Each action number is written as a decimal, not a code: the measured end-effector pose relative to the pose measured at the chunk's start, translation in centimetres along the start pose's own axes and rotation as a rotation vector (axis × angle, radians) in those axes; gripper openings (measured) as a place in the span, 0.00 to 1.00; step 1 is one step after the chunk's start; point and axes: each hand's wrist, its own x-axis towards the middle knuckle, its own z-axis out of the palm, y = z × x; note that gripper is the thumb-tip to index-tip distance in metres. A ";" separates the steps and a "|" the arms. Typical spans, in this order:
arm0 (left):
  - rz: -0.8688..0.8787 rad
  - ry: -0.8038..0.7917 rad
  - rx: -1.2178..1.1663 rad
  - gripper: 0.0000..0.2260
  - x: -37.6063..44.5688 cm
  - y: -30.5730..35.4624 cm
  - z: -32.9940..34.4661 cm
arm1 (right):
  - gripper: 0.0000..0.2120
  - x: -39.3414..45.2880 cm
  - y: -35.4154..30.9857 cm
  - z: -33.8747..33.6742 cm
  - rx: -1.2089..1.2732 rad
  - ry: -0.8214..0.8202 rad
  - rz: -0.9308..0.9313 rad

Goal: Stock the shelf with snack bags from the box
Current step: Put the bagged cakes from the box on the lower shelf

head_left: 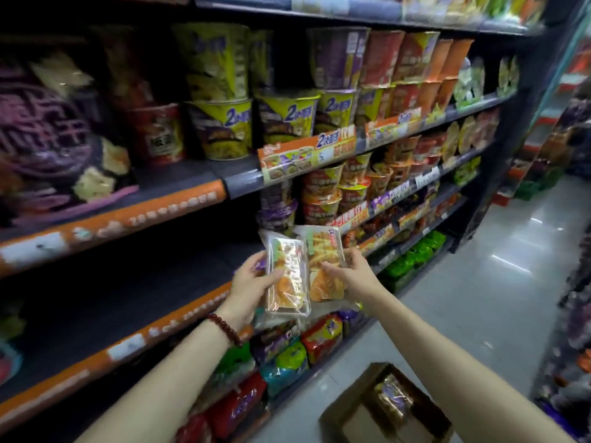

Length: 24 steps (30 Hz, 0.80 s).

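Note:
My left hand (252,282) grips a clear snack bag (287,276) with orange pieces inside, held upright in front of the shelf. My right hand (348,270) holds a second snack bag (326,254) just behind and to the right of the first; the two bags overlap. Both are raised at the front edge of a dark shelf (134,340) with an orange price strip, whose left part looks bare. An open cardboard box (361,410) stands on the floor below my right arm, with another snack bag (395,401) inside.
Stacked noodle cups (287,119) fill the shelf above, more cups (323,193) sit just beyond the bags, and packets (287,356) fill the lower shelves. A large purple bag (48,142) lies upper left. The grey aisle floor (479,282) runs to the right.

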 end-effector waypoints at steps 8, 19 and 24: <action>-0.057 0.250 0.041 0.17 -1.3 -0.7 -14.8 | 0.21 1.9 -1.2 14.3 -0.201 -0.374 -0.051; -0.020 0.594 0.182 0.13 -3.8 -1.7 -29.0 | 0.32 1.8 -0.1 31.9 -0.337 -0.448 -0.166; -0.090 0.440 0.384 0.34 -4.6 -2.9 -32.3 | 0.30 1.5 0.5 35.1 -0.430 -0.468 -0.224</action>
